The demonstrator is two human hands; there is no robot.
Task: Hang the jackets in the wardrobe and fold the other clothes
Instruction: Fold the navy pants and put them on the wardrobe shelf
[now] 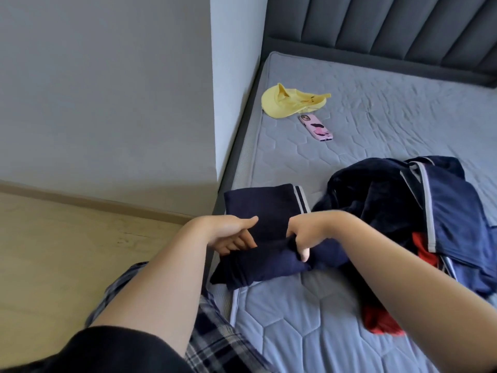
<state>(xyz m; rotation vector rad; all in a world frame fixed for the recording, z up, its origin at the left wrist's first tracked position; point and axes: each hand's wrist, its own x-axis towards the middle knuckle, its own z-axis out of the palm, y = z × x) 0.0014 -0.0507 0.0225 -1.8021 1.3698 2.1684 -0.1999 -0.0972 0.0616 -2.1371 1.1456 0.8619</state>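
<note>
the left hand (231, 234) and right hand (301, 238) both grip the dark blue top (265, 238) at the near corner of the bed (349, 162). fold it flat and line up the edges, then press it smooth.

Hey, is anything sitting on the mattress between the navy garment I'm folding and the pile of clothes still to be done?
Nothing visible does. Both hands, left hand and right hand, grip the navy garment, and the unfolded pile lies right beside it. The yellow cap and pink phone lie farther up the mattress.
</note>
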